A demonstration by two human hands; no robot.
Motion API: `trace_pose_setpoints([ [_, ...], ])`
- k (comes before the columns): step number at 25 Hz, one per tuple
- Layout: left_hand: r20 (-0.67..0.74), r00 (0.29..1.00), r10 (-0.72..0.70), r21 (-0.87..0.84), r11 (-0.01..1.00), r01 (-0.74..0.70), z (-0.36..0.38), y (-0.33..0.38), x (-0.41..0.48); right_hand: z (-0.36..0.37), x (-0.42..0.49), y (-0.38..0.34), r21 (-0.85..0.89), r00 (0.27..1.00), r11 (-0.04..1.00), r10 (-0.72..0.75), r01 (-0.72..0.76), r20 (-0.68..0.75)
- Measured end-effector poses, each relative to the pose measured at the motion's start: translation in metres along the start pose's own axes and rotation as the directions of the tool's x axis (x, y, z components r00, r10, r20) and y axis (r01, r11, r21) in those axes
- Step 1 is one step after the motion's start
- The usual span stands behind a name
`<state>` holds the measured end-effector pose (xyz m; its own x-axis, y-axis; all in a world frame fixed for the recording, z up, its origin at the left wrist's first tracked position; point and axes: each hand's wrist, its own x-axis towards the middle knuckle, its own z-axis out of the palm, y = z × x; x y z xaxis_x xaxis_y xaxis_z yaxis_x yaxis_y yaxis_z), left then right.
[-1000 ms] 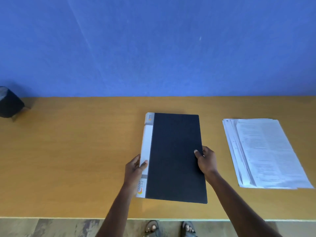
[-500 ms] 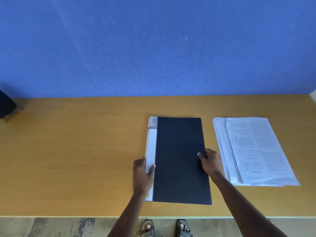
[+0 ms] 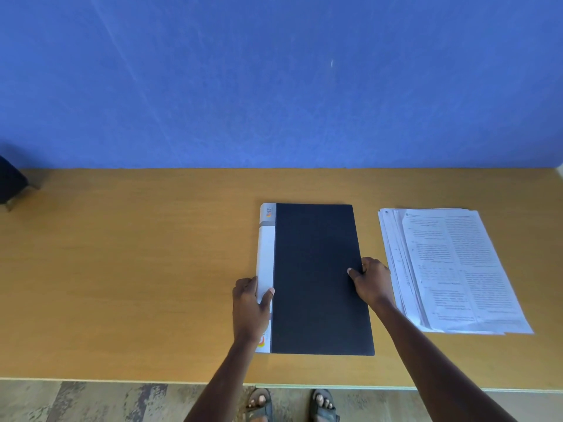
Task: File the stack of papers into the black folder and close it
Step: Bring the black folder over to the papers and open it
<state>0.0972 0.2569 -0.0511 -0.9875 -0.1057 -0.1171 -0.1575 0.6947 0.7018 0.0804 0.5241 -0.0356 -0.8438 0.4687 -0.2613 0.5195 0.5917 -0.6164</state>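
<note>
**Two hands on a shut black folder, papers waiting beside it**

Both hands are on the folder, one at each long edge. The left hand (image 3: 250,309) sits at the spine side: its thumb lies flat across the white strip, nail pointing toward the black cover, while the other fingers curl down past the outer edge, so it pinches that edge lightly. The right hand (image 3: 372,283) is at the opposite, opening edge, thumb tip pressed on top of the cover and the remaining fingers bent around the edge; whether they reach under the cover I cannot tell from where I stand. Bare forearms run back from both hands toward the near edge of the table.

The black folder (image 3: 316,278) lies closed and flat, a little right of the middle of the table, its long sides running away from the person. Its cover is matte black with a fine grain. Along the left side runs a white spine strip with a grey band near the far end, and an orange logo shows at both the far and near ends.

Just to the right, apart from the folder, lies the stack of papers (image 3: 454,269), white printed sheets fanned slightly so several left edges show.

The wooden table (image 3: 137,269) is a warm yellow-brown and stands against a blue wall (image 3: 274,80). A dark object (image 3: 10,181) sits at its far left corner. Below the table edge, sandalled feet (image 3: 292,405) stand on a mottled floor.
</note>
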Motion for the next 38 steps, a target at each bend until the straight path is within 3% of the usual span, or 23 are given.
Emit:
trace_pose_setpoints([
  [8,-0.004,1.000,-0.012,0.004,1.000,0.012,0.001,0.000,-0.001,-0.003,0.003,0.000,-0.070,0.996,0.996,0.061,-0.057,0.061],
  [17,0.001,1.000,-0.028,-0.044,0.999,0.028,-0.001,-0.003,0.003,-0.035,0.004,-0.013,0.220,0.979,0.957,0.167,-0.189,0.113],
  [22,0.059,0.996,-0.066,-0.191,0.979,0.076,-0.030,0.000,0.006,-0.074,-0.016,-0.056,0.430,0.985,0.895,0.050,-0.118,0.168],
  [25,0.075,0.997,-0.014,-0.247,0.968,0.032,-0.060,0.014,0.003,-0.082,-0.040,-0.091,0.545,0.981,0.838,-0.081,-0.030,0.177],
  [28,0.137,0.990,0.043,-0.432,0.901,0.021,-0.098,0.045,-0.002,-0.076,-0.071,-0.133,0.637,0.965,0.766,-0.219,0.080,0.142],
  [31,0.165,0.984,0.065,-0.574,0.817,0.042,-0.137,0.068,-0.008,-0.054,-0.098,-0.168,0.663,0.880,0.719,-0.434,0.209,0.193],
  [33,0.187,0.980,0.064,-0.613,0.787,0.065,-0.162,0.075,-0.011,-0.030,-0.111,-0.182,0.591,0.801,0.755,-0.526,0.285,0.285],
  [38,0.210,0.974,0.087,-0.509,0.860,0.033,-0.215,0.064,-0.012,0.032,-0.142,-0.188,0.368,0.654,0.809,-0.587,0.457,0.477],
])
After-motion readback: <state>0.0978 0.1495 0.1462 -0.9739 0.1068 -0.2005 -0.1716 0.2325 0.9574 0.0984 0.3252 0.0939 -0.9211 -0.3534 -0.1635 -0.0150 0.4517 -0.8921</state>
